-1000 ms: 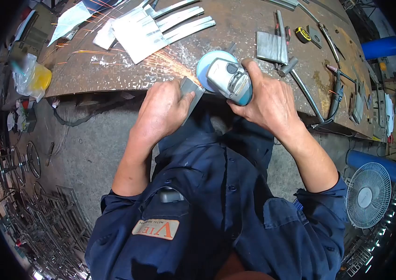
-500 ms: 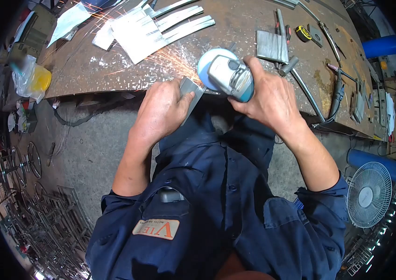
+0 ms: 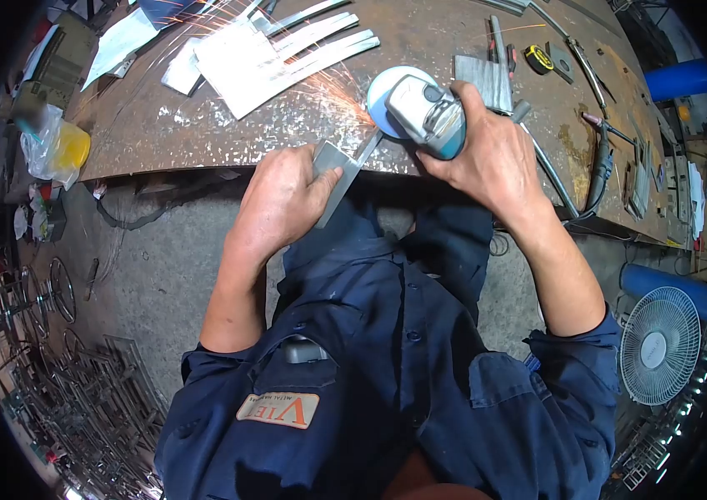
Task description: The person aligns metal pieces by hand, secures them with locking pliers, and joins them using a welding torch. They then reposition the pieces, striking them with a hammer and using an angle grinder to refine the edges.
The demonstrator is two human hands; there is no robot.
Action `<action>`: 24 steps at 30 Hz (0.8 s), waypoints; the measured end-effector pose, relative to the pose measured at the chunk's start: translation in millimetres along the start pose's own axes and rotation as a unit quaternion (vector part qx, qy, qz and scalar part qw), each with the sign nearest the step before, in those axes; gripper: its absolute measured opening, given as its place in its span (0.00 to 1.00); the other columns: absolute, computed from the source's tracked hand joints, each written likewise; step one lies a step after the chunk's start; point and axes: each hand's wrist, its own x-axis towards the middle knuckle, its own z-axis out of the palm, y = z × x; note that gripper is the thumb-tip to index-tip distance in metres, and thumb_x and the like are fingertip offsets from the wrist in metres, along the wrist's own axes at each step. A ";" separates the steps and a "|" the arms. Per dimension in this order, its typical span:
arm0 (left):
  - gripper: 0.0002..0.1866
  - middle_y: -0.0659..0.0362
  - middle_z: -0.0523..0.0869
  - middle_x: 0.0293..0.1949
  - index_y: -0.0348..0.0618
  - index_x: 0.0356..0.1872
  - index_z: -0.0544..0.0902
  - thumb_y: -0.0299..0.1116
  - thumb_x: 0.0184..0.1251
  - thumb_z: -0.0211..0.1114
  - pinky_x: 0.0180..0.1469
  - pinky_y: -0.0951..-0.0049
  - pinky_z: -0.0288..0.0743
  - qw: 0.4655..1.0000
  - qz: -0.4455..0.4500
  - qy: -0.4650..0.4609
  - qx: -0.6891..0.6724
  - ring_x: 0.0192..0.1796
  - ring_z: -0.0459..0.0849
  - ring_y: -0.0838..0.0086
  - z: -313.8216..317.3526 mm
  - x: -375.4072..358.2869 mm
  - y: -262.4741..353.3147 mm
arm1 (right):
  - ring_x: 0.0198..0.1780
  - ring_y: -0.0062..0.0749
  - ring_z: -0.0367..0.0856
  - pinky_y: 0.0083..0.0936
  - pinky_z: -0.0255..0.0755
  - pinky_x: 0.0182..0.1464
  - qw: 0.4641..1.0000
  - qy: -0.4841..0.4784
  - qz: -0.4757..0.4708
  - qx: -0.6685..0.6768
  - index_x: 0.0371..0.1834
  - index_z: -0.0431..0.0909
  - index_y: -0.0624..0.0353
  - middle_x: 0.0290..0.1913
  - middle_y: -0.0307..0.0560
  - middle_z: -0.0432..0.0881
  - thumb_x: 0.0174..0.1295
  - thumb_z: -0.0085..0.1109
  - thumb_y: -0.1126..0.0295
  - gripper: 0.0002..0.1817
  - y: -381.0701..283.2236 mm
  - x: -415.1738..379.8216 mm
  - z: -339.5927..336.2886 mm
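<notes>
My right hand [image 3: 499,158] is wrapped round the body of an angle grinder [image 3: 428,117], grey and teal with a pale round disc. Orange sparks fly up and to the left from where the disc meets a metal piece [image 3: 338,171] near the table's front edge. My left hand [image 3: 283,196] is closed on that grey metal piece, thumb on top. One narrow arm of the piece points toward the disc; its lower end hangs over the edge. Part of it is hidden by my left fingers.
On the rusty steel table [image 3: 162,137] lie pale flat metal pieces [image 3: 241,71], a ribbed metal plate [image 3: 484,82], a hammer [image 3: 549,171], a yellow tape measure [image 3: 539,58] and a welding torch [image 3: 599,158]. A bag with a yellow container [image 3: 70,146] stands left; a fan [image 3: 659,346] stands right.
The grinder and my right hand have shifted slightly right and up, showing more of the metal piece's narrow arm. My left hand has barely moved. Sparks continue.
</notes>
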 end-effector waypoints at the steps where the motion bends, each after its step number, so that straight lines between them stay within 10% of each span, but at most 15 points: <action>1: 0.20 0.34 0.84 0.26 0.23 0.34 0.83 0.38 0.70 0.71 0.41 0.51 0.80 1.000 0.002 -0.004 -0.002 0.33 0.88 0.41 -0.1 0.8 -0.8 | 0.42 0.61 0.91 0.48 0.85 0.46 1.000 -0.004 0.008 -0.006 0.65 0.70 0.58 0.37 0.63 0.90 0.48 0.82 0.54 0.43 -1.9 0.7 -2.8; 24: 0.18 0.30 0.82 0.27 0.24 0.36 0.83 0.36 0.70 0.70 0.45 0.47 0.79 0.999 -0.025 -0.026 -0.028 0.38 0.85 0.34 -4.1 2.1 -0.2 | 0.45 0.63 0.91 0.48 0.85 0.49 0.998 -0.049 0.030 -0.005 0.67 0.70 0.59 0.39 0.65 0.90 0.48 0.82 0.53 0.45 0.0 5.5 -10.4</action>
